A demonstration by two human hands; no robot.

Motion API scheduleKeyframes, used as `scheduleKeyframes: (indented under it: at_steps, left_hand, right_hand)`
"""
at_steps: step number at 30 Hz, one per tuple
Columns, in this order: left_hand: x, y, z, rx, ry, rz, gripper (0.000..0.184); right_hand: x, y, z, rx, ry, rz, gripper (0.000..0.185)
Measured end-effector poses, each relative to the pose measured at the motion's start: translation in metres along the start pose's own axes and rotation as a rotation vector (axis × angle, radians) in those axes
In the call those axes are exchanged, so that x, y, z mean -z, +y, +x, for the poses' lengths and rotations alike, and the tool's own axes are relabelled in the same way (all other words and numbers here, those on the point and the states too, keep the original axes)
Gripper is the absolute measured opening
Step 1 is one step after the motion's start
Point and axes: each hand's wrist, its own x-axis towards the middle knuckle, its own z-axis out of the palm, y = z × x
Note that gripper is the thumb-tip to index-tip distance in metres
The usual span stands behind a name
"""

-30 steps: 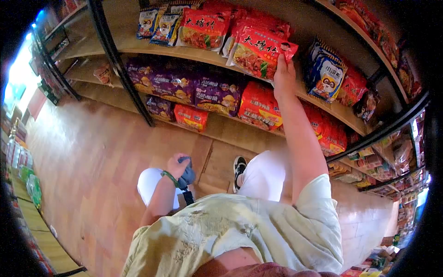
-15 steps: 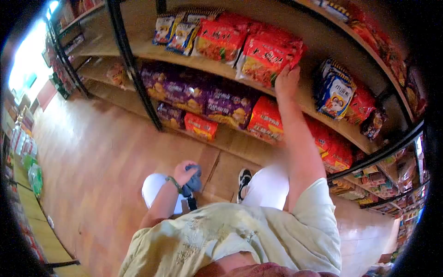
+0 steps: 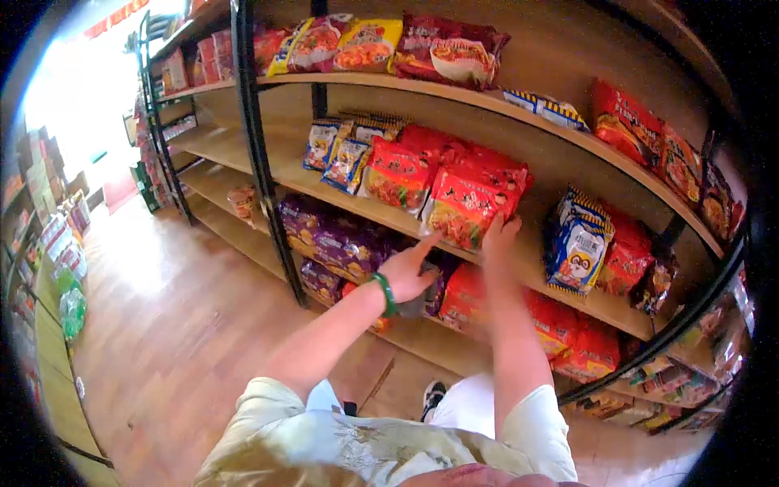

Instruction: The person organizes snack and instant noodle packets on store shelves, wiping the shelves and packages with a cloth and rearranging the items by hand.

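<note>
A red noodle packet (image 3: 466,203) stands at the front of the middle shelf, with another red packet (image 3: 398,174) to its left. My right hand (image 3: 501,237) is at its lower right edge, fingers stretched upward and apart against it; the wrist is blurred. Near the packet's lower left corner is my left hand (image 3: 408,274), one finger pointing out toward it. The other fingers curl around a grey cloth (image 3: 415,305), mostly hidden below the hand. A green bangle (image 3: 385,295) circles my left wrist.
Small blue-and-white packets (image 3: 347,162) stand left of the red ones, and blue packets (image 3: 579,253) to the right. Purple packs (image 3: 333,237) and red packs (image 3: 560,325) fill lower shelves. A black shelf post (image 3: 261,154) rises at left. The upper shelf (image 3: 365,79) overhangs.
My left hand, with the grey cloth, has risen from beside my knee to the red packet's lower left. My right hand has shifted down its right edge. The view has tilted up, showing the upper shelf.
</note>
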Motion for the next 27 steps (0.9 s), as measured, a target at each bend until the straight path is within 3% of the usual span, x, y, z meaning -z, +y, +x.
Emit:
scheduleKeyframes:
  at_steps: [1, 5, 6, 8, 9, 11, 13, 16, 17, 18, 20, 22, 24, 25, 27]
  left_hand:
    - [-0.010, -0.008, 0.010, 0.012, 0.006, 0.011, 0.071]
    - [-0.009, 0.007, 0.025, 0.144, -0.053, 0.025, 0.077]
    - [-0.012, 0.009, 0.023, 0.201, -0.089, 0.013, 0.079]
    - [-0.016, 0.005, 0.021, 0.200, -0.060, 0.007, 0.079]
    - [-0.023, -0.004, 0.021, 0.138, -0.018, 0.056, 0.079]
    - [-0.018, 0.005, 0.019, 0.200, -0.034, 0.013, 0.080]
    - [-0.021, -0.006, 0.020, 0.156, -0.026, 0.014, 0.082]
    - [-0.027, -0.015, 0.021, 0.148, -0.026, 0.029, 0.084]
    - [-0.027, -0.018, 0.022, 0.179, -0.029, 0.045, 0.085]
    - [-0.027, -0.020, 0.022, 0.175, -0.039, 0.043, 0.085]
    - [-0.028, -0.023, 0.022, 0.128, 0.004, -0.001, 0.085]
    - [-0.027, -0.025, 0.023, 0.103, -0.005, 0.001, 0.085]
    - [-0.025, -0.028, 0.023, 0.058, -0.008, 0.007, 0.085]
    - [-0.024, -0.026, 0.023, 0.069, -0.002, 0.007, 0.085]
    - [-0.024, -0.021, 0.026, 0.099, -0.073, 0.012, 0.083]
  right_hand:
    - [-0.004, 0.016, 0.010, -0.011, 0.050, -0.214, 0.060]
    - [0.001, 0.036, 0.031, -0.137, -0.197, 0.070, 0.072]
    - [0.003, 0.027, 0.023, 0.097, -0.189, 0.005, 0.073]
    - [0.010, 0.005, 0.001, 0.217, -0.290, 0.133, 0.070]
    - [0.009, -0.010, 0.001, 0.121, -0.384, 0.341, 0.066]
    - [0.010, -0.007, 0.004, 0.241, -0.386, 0.373, 0.056]
    - [0.013, -0.011, 0.004, -0.053, -0.488, 0.289, 0.071]
    - [0.009, 0.005, 0.013, -0.054, -0.534, 0.275, 0.064]
    - [0.002, 0.010, 0.013, 0.070, -0.451, 0.255, 0.058]
    - [0.003, 0.009, 0.011, 0.064, -0.441, 0.253, 0.058]
    - [0.006, 0.006, 0.008, 0.604, -0.174, -0.298, 0.058]
    - [-0.001, 0.010, 0.011, 0.599, -0.092, -0.277, 0.060]
    - [0.005, 0.012, 0.019, 0.203, -0.442, 0.074, 0.076]
    - [0.007, 0.016, 0.022, 0.202, -0.455, 0.075, 0.076]
    - [0.014, 0.024, 0.030, 0.332, -0.246, -0.243, 0.080]
